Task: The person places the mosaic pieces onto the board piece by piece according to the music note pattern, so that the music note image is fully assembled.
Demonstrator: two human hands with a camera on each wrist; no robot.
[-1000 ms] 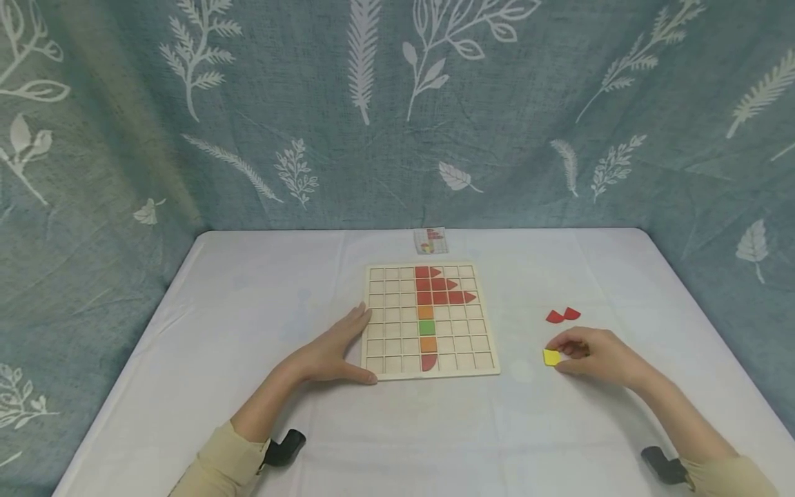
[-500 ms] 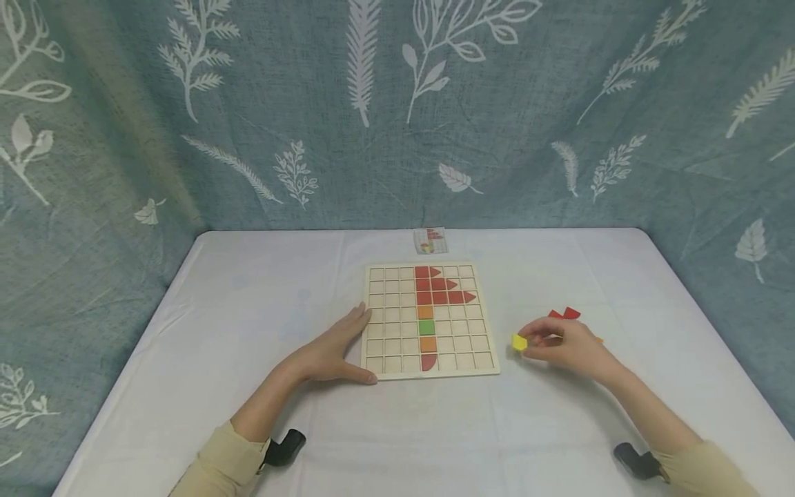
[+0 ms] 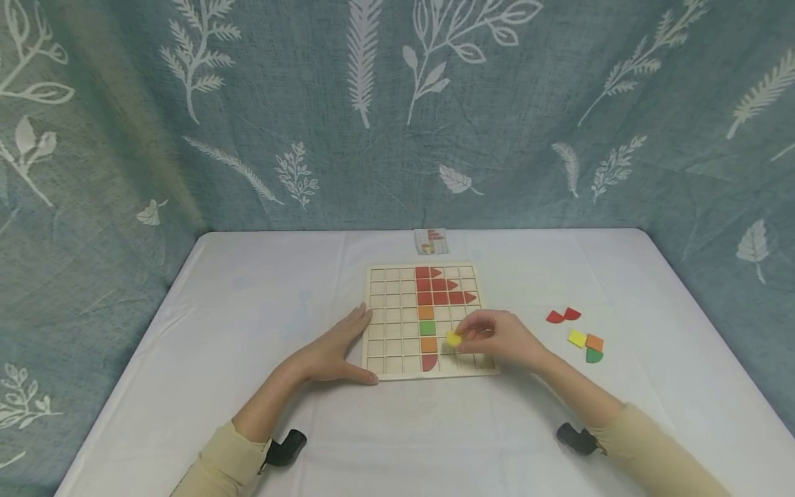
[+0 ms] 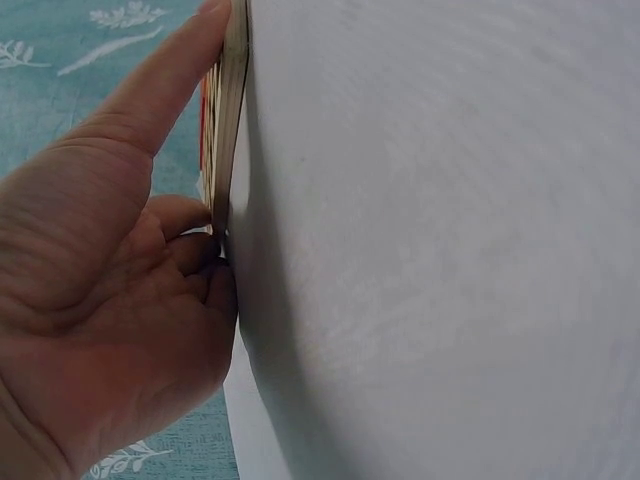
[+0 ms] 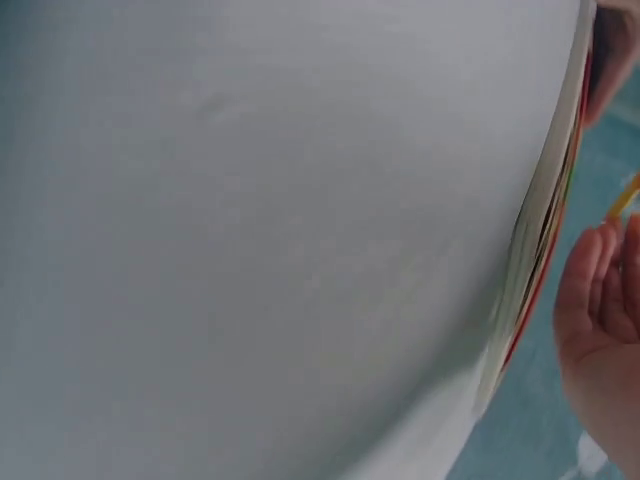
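A square wooden grid board lies on the table, with red, orange and green pieces set in several cells. My left hand rests at its near left corner, thumb along the front edge and fingertips against the left side. In the left wrist view, that thumb stretches along the board's edge. Above the board's right half, my right hand pinches a small yellow tile between thumb and fingertips. The tile is raised off the grid, right of the lower orange piece. The right wrist view catches its yellow edge.
Right of the board lie two red quarter-round pieces, a yellow tile, an orange tile and a green rounded piece. A small printed pattern card lies behind the board. A patterned curtain hangs beyond the table.
My right hand has carried the yellow tile leftward from the loose pieces to over the board, uncovering the yellow, orange and green pieces. The left hand has stayed in place.
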